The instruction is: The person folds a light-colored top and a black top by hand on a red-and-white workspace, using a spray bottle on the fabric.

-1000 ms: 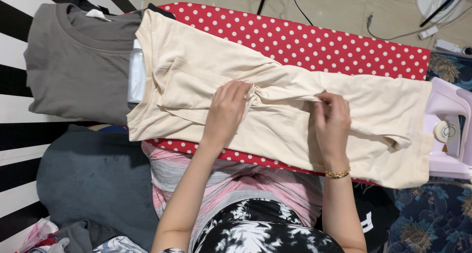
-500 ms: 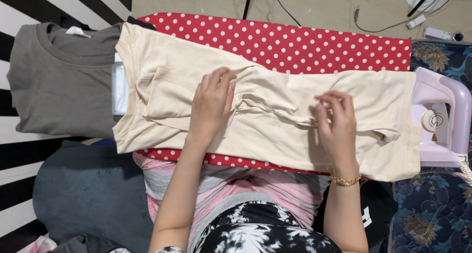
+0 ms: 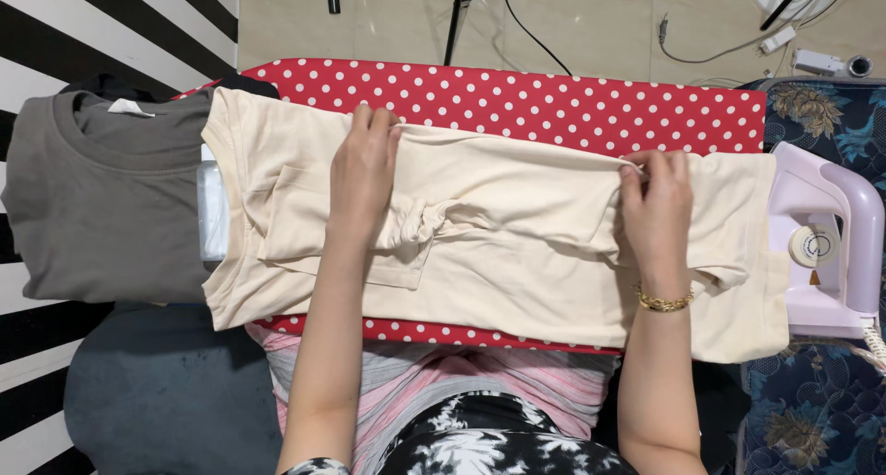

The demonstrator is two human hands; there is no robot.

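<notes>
Cream garment [image 3: 517, 253] lies spread lengthwise over red polka-dot ironing board [image 3: 554, 101], covering most of it. Left hand [image 3: 363, 175] rests near garment's far edge, fingers curled over fabric; cannot tell if grip pinches cloth. Right hand [image 3: 657, 207] closed, pinching fold at far edge. Bunched knot of fabric between hands. Grey shirt [image 3: 111, 198] at left end, pale pink iron [image 3: 826, 244] at right.

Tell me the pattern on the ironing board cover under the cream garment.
Red with white polka dots, on the ironing board cover, seen clearly in the head view.
</notes>
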